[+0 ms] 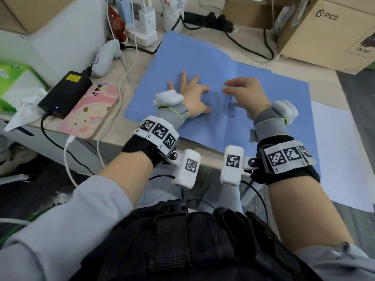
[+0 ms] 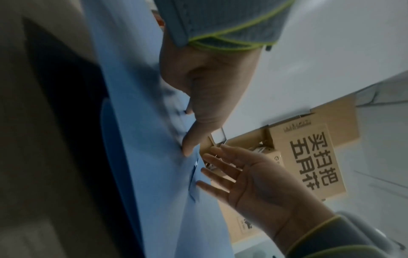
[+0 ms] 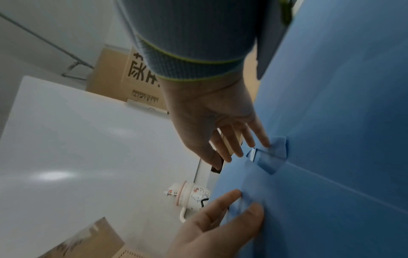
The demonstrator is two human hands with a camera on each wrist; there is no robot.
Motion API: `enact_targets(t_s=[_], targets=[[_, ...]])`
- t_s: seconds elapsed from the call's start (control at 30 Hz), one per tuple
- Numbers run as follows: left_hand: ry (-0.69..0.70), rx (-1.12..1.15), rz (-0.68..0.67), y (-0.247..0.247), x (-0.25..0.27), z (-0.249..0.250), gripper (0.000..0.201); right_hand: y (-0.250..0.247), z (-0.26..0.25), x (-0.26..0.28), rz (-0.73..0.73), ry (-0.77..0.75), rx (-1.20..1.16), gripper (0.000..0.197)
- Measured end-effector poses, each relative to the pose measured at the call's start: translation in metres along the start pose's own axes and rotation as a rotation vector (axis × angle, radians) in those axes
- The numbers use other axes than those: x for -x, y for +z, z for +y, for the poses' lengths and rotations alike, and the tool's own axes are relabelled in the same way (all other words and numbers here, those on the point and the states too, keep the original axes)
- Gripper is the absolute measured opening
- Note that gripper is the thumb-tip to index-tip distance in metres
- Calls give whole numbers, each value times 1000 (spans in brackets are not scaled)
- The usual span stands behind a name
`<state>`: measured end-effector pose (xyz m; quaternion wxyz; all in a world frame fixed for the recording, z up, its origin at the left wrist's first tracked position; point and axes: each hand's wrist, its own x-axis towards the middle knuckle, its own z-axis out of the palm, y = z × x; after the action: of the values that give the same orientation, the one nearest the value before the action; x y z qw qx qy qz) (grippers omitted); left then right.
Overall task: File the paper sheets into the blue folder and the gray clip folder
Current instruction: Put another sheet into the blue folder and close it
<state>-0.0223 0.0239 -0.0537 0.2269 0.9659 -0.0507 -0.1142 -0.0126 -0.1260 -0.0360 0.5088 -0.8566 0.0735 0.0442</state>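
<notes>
The blue folder (image 1: 203, 57) lies open and flat on the desk. My left hand (image 1: 192, 92) presses its left half with fingers spread and straight. My right hand (image 1: 243, 92) hovers over the centre fold, and its fingertips touch a small blue tab (image 1: 230, 106) there. In the right wrist view the right hand (image 3: 212, 118) has straight fingers on that tab (image 3: 271, 157), with the left hand (image 3: 220, 227) flat on the folder (image 3: 342, 122). The left wrist view shows my left hand (image 2: 205, 87) thumb-down on the folder (image 2: 143, 157). A white paper sheet (image 1: 341, 159) lies under the folder's right edge.
A black power adapter (image 1: 65, 94) and a pink phone case (image 1: 89, 112) lie left of the folder among cables. A cartoon mug (image 1: 172, 13) and a power strip stand behind it. Cardboard boxes (image 1: 328, 31) stand at back right. The folder overhangs the desk's front edge.
</notes>
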Motion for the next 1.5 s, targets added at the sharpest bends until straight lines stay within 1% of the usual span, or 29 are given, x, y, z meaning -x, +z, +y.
enact_targets(t_s=[0.1,0.17,0.23,0.27,0.4,0.47,0.57,0.63,0.67,0.73,0.8,0.93,1.07,1.2,1.27,1.4,1.5], targets=[[67,-58,19,9,-5,15,62,-13,11,-2,105,44,-137,27],[83,-100,17,15,-8,20,68,-19,20,-2,194,55,-154,27],[94,-144,0,19,-12,25,77,-23,29,-3,241,80,-151,30],[102,-159,-13,21,-12,27,82,-24,33,-3,240,98,-162,32],[92,-160,-42,27,-14,27,95,-22,42,-4,159,158,-293,35],[88,-163,-37,29,-13,26,98,-17,43,-3,164,154,-350,36],[80,-169,-29,31,-15,23,100,-10,44,-6,208,150,-413,40],[77,-168,-26,32,-16,23,100,-9,44,-8,190,158,-463,40],[76,-166,-24,32,-16,22,100,-8,43,-9,153,158,-469,39],[77,-163,-25,32,-17,22,101,-6,42,-10,51,154,-419,36],[80,-163,-28,33,-17,21,102,-2,43,-11,4,152,-339,37],[78,-164,-38,35,-19,20,104,5,48,-19,19,124,-172,45],[76,-182,-48,34,-19,21,104,10,47,-20,52,61,74,44],[63,-183,-52,33,-18,24,103,10,46,-18,33,35,114,43],[54,-143,-54,31,-17,30,102,5,45,-16,27,40,64,42],[61,-27,-25,26,-15,48,93,-12,47,-8,-23,76,-195,42],[86,3,25,24,-14,62,84,-29,52,3,31,60,-286,36]])
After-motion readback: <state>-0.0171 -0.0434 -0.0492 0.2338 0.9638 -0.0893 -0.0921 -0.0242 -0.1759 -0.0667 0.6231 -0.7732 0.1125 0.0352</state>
